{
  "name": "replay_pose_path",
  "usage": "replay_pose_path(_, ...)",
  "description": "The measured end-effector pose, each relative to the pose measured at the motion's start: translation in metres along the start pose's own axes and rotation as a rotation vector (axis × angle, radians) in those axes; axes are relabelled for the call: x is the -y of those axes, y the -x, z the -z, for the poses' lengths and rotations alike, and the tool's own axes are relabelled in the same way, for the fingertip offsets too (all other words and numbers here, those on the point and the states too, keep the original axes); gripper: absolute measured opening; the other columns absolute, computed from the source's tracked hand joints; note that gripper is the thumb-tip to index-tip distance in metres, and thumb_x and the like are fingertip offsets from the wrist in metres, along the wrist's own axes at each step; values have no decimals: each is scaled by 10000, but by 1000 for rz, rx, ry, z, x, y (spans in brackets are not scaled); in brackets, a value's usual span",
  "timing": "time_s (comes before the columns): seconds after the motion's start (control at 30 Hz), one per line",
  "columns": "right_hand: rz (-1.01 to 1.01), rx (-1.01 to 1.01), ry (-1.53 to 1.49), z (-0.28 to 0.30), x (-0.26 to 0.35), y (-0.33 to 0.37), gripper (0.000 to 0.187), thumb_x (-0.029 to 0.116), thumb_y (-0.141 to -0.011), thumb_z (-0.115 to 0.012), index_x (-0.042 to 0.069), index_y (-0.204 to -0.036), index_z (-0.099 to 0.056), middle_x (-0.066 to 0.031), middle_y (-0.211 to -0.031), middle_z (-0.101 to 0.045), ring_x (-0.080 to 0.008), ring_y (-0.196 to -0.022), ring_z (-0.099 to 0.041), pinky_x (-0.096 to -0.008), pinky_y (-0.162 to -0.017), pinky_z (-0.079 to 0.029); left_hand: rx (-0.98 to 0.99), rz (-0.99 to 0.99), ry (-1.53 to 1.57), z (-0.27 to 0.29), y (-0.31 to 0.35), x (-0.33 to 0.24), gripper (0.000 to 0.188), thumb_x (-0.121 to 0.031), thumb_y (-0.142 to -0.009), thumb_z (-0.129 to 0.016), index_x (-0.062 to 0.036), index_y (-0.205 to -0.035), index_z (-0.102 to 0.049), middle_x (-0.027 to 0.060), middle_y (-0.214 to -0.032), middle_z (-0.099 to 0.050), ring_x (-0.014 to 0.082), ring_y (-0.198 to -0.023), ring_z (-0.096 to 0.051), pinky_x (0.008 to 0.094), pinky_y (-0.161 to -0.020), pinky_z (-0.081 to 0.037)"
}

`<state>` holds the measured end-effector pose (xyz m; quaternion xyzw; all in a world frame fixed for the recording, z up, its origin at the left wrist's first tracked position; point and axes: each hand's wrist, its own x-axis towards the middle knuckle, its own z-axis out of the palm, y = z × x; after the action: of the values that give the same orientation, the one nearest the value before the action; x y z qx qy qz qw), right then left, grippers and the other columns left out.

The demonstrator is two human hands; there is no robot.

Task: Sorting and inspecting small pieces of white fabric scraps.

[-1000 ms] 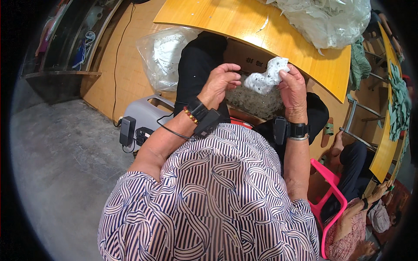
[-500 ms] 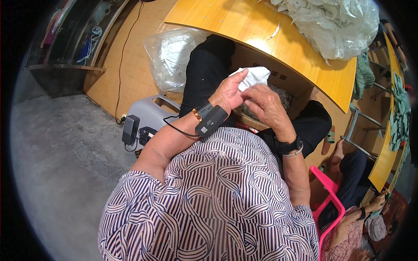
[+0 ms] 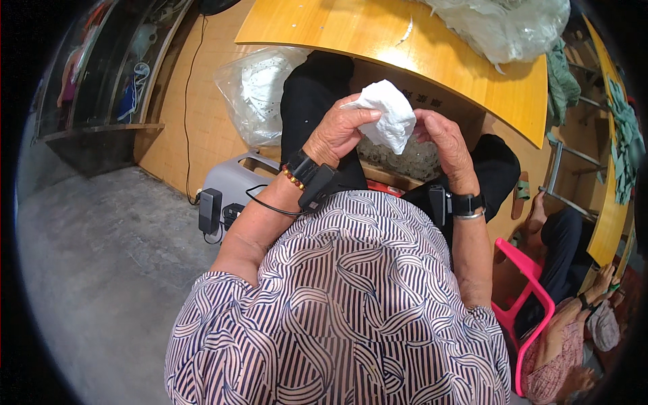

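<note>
My left hand [image 3: 335, 133] has the cloth [image 3: 388, 115], and my right hand [image 3: 442, 142] is just to the right of it. Under them, between my legs [image 3: 314, 94], is a box [image 3: 462, 116] with bits [image 3: 398, 160] in it. The table [image 3: 378, 27] is in front of me, with a big heap [image 3: 513, 30] on its right side. A bag [image 3: 260, 94] is left of my left leg. On my right is a chair [image 3: 533, 287], with another person [image 3: 550, 371] past it.

Left hand [image 3: 337, 131]: was closed in a pinch, its thumb [image 3: 368, 117] pointing right.
Right hand [image 3: 449, 147]: faced it, fingers [image 3: 423, 128] loosely curled inward.
Left forearm [image 3: 264, 219]: slanted forward and rightward.
Right forearm [image 3: 472, 260]: reached nearly straight ahead.
</note>
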<state>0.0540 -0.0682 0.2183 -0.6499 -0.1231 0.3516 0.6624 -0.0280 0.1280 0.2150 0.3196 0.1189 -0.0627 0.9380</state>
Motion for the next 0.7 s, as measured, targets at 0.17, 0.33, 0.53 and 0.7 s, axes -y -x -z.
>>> replay_pose_path(0.17, -24, 266, -61, -8, 8, 1, 249, 244, -794, -608, 26, -915, -609, 0, -764, -588, -75, -679, -520, -206, -655, -420, -41, -29, 217, 8, -8, 3, 351, -71, -815, -534, 13, -1150, -472, 115, -1095, -558, 242, -1036, -529, 382, -935, -390)
replay_pose_path(0.33, -31, 156, -197, -2, -1, -2, 167, 138, -774, -613, 13, -882, -587, -36, -727, -604, -105, -652, -560, -238, -659, -449, -17, -26, 312, 13, -6, -3, 374, -123, -839, -510, 16, -1179, -441, 136, -1145, -526, 263, -1084, -496, 413, -949, -372)
replay_pose_path(0.53, -6, 137, -131, -1, 0, -6, 176, 131, -785, -601, 11, -912, -579, -32, -736, -606, -94, -649, -558, -229, -648, -449, -42, -83, 152, 11, 5, -7, 367, -77, -825, -514, 24, -1170, -441, 124, -1119, -537, 244, -1048, -518, 373, -931, -393)
replay_pose_path(0.7, -31, 111, -19, -9, 12, -4, 168, 68, -788, -583, 24, -950, -576, 11, -771, -565, -66, -672, -530, -202, -632, -446, -154, -196, 188, 50, 13, -28, 352, -56, -812, -526, 13, -1151, -464, 129, -1098, -548, 259, -1030, -527, 397, -932, -391)
